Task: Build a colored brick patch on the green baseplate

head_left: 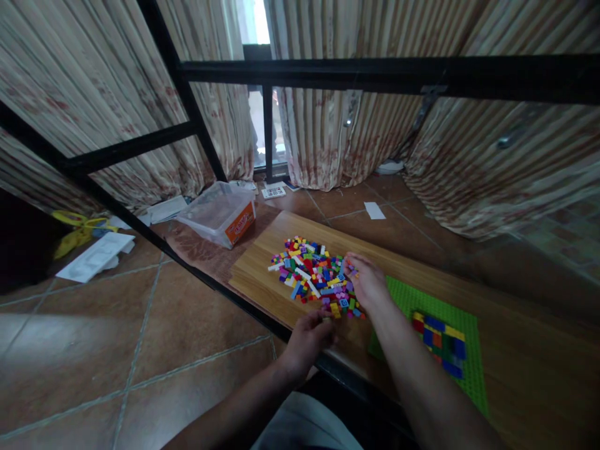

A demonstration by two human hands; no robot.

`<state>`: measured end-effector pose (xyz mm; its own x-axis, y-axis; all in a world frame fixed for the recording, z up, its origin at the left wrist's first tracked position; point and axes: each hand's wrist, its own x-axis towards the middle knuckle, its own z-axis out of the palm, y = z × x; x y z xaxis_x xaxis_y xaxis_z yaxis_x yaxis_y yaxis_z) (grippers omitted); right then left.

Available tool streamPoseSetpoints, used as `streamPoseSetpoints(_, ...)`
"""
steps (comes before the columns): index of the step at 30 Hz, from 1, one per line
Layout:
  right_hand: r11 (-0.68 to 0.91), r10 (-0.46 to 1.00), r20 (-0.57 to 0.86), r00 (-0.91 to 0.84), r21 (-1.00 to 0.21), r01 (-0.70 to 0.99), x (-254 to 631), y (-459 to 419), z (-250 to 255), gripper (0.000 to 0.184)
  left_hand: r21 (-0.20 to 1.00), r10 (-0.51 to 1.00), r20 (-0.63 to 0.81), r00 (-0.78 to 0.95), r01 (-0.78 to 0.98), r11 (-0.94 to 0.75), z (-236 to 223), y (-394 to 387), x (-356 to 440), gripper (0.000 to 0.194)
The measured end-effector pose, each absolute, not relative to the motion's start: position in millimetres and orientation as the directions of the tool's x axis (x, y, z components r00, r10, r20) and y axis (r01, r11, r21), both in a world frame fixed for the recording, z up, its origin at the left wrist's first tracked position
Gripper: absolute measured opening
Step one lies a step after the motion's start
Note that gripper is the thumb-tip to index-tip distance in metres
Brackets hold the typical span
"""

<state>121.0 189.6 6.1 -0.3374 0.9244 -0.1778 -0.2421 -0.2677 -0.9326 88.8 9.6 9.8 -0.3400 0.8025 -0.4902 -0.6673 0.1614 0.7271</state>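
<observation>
A loose pile of small colourful toy bricks (312, 269) lies spread on the wooden board. At the pile's right side my right hand (368, 284) is cupped, its fingers curled around a few small bricks, purple and orange among them. My left hand (310, 337) is at the pile's near edge with fingers bent and pressed together; what is in them is too small to make out. Partly behind my right forearm is a green baseplate (403, 294). On it sits a flat block of joined bricks (438, 340) in blue, red, yellow, green and orange.
A clear plastic box (215, 209) with an orange label stands at the board's far left. Black metal bars (328, 72) cross in front of the curtains. White packaging (96, 256) and a paper (375, 210) lie on the tiled floor. The wooden board (255, 265) extends right.
</observation>
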Motion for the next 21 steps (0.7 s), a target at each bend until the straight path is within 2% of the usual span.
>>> streamPoseSetpoints(4,-0.175,0.946,-0.135,-0.294,-0.978,-0.113,111,198,-5,0.028,0.842,0.833,-0.467,-0.296,-0.437,0.316,2,14,93,0.019)
streamPoseSetpoints(8,-0.090,0.931,-0.089,-0.353,-0.996,0.012,116,196,-6,0.029,0.894,0.851,-0.423,-0.312,-0.295,0.336,-3,17,94,0.019)
streamPoseSetpoints(15,0.005,0.894,-0.029,-0.447,-0.997,0.075,130,191,-1,0.032,0.880,0.835,-0.431,-0.342,-0.366,0.304,-6,15,91,0.016)
streamPoseSetpoints(18,0.112,0.899,0.054,-0.435,-0.988,0.108,145,186,2,0.030,0.871,0.839,-0.421,-0.344,-0.410,0.269,-1,11,86,0.018)
streamPoseSetpoints(21,0.275,0.885,0.150,-0.441,-0.933,0.234,167,169,6,0.027,0.862,0.840,-0.411,-0.354,-0.452,0.231,1,6,78,0.023)
